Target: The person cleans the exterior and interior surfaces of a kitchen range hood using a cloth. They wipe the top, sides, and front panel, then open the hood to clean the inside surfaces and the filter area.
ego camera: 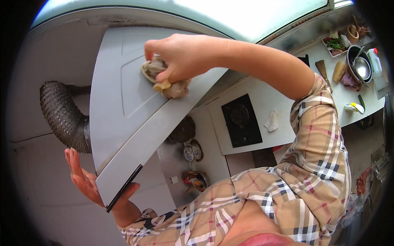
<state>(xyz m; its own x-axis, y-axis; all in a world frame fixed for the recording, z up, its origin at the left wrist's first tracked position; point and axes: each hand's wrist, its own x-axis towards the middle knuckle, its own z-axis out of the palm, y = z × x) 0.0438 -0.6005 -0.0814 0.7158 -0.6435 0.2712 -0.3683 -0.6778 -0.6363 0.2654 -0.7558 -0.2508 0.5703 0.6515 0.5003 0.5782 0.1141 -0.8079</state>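
Observation:
A crumpled, dirty greyish-brown cloth [177, 89] with a yellowish part is in my right hand [184, 58], pressed to the pale grey panel of a range hood [114, 92]. My left hand [84, 184] is at the hood's near left corner, its fingers spread on one side and its thumb on the other; the palm is partly hidden behind the corner. A black strip [124, 188] runs along the hood's edge beside that thumb.
A ribbed exhaust duct [60, 113] joins the hood at left. To the right, a white counter [277, 104] bears a black cooktop [241, 120], a white cloth [271, 121], a brush [321, 69], a metal bowl [349, 63] and a spray bottle [354, 107].

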